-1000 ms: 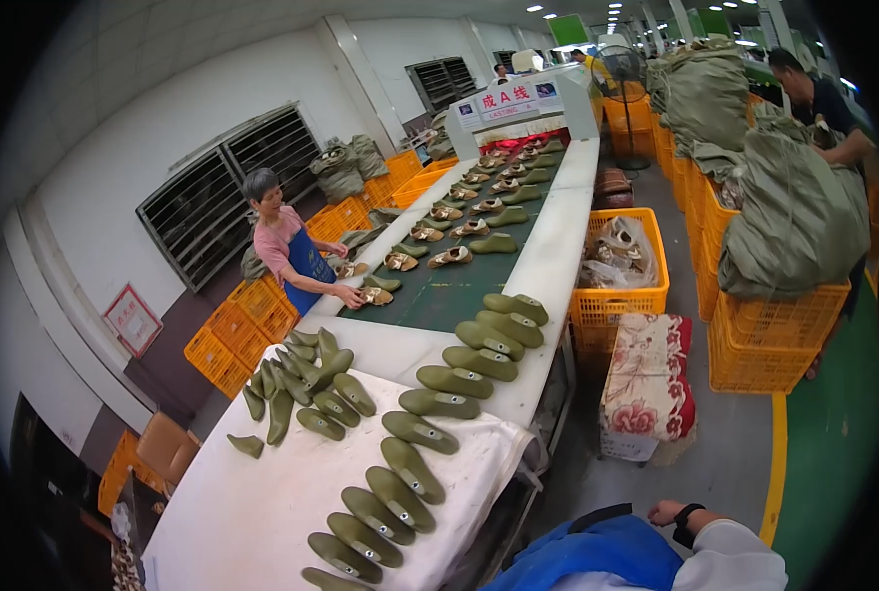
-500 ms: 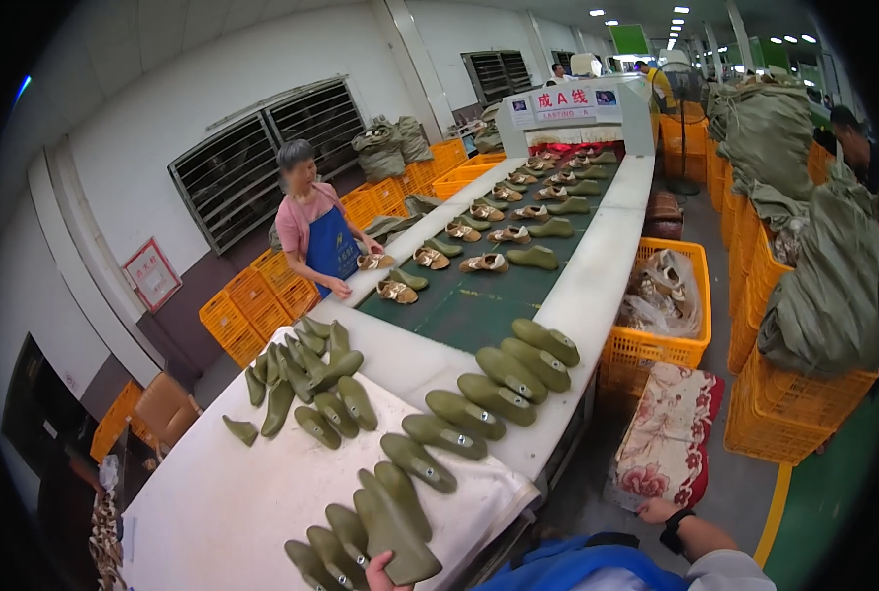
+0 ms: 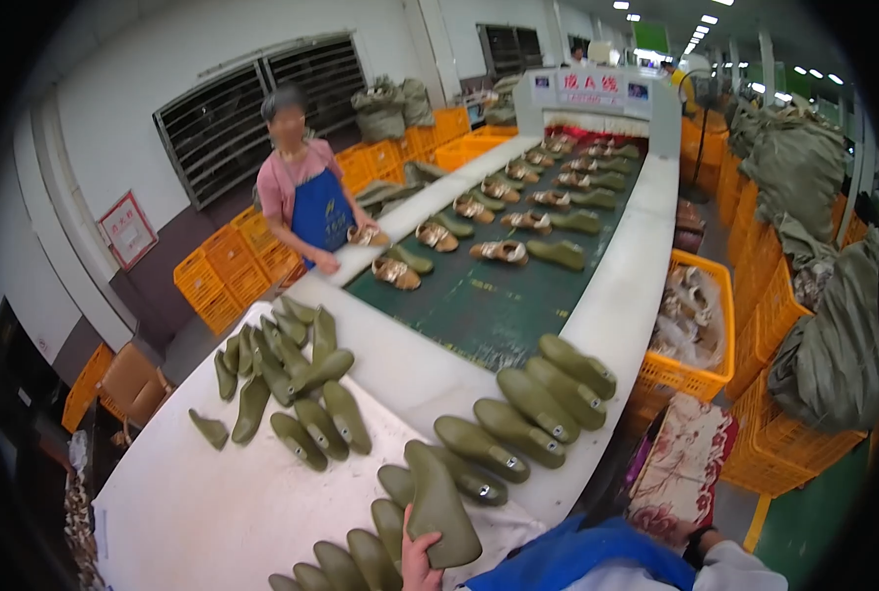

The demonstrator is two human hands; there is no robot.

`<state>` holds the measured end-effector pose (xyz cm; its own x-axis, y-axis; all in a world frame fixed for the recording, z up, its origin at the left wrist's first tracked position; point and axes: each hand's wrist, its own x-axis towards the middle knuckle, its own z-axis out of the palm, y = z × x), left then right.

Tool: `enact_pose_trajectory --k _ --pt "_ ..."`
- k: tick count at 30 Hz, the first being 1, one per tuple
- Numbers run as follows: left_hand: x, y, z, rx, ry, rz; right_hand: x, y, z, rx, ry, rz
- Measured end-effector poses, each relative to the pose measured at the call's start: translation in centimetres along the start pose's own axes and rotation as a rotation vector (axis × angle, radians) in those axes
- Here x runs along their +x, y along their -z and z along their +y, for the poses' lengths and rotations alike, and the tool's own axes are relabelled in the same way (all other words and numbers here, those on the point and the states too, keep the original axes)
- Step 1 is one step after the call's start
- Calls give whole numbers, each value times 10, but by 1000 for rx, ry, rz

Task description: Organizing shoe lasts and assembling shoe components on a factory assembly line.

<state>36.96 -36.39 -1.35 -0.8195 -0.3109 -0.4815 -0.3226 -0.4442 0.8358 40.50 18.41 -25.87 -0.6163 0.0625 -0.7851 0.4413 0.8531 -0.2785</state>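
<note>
Olive-green plastic shoe last point(image 3: 441, 504): held upright-tilted at the near edge of the white counter point(image 3: 193, 512), its broad sole face turned toward the camera, toe end pointing up and away.
Left hand point(image 3: 418, 557): rises from the lower edge of the view; the thumb and fingers point(image 3: 410, 527) are clamped on the lower left side of the held last.
Right hand point(image 3: 694, 540): only a wrist with a dark band and a white sleeve shows at the lower right, beside a blue apron point(image 3: 577, 557); whether its fingers are apart or together cannot be told.
Near row of lasts point(image 3: 361, 557): more olive-green lasts lie side by side on the counter just left of the held one, touching or nearly so.
Right-hand group of lasts point(image 3: 533, 404): several lie in a slanted row along the counter edge, beyond the held last.
Heap of lasts point(image 3: 292, 379): a loose pile sits farther left on the counter, one single last point(image 3: 209, 429) lying apart from it.
Conveyor belt point(image 3: 479, 305): dark green, running away from the counter, carrying shoes and lasts in rows.
Co-worker point(image 3: 306, 202): a person in a pink top and blue apron stands at the belt's left side, hands on a shoe.
Orange plastic crate point(image 3: 696, 369): stands right of the belt, holding pale shoe parts.
</note>
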Motion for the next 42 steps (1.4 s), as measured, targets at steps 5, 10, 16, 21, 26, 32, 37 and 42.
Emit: enact_pose_trajectory --k 5,10,16,21,26,32,37,42 --pt "4 14 -5 19 -51 35 59 75 -60 -28 89 67" --pt "9 26 -12 -103 -75 57 74 163 -218 -1177 893 -161" --pt "1 34 -36 -280 -145 52 -33 224 -435 -51 1257 -641" --pt "-5 25 -24 -267 -157 50 -51 390 -488 -132 674 160" --pt "-28 13 -17 -381 -111 88 -113 567 -377 329 620 857" --pt "-46 8 -10 -245 -153 154 -168 584 -330 157 703 818" --pt "-42 -24 -4 56 -187 215 -82 429 -352 -135 566 169" --pt "-51 -60 0 59 -201 170 -25 308 -372 -837 610 365"
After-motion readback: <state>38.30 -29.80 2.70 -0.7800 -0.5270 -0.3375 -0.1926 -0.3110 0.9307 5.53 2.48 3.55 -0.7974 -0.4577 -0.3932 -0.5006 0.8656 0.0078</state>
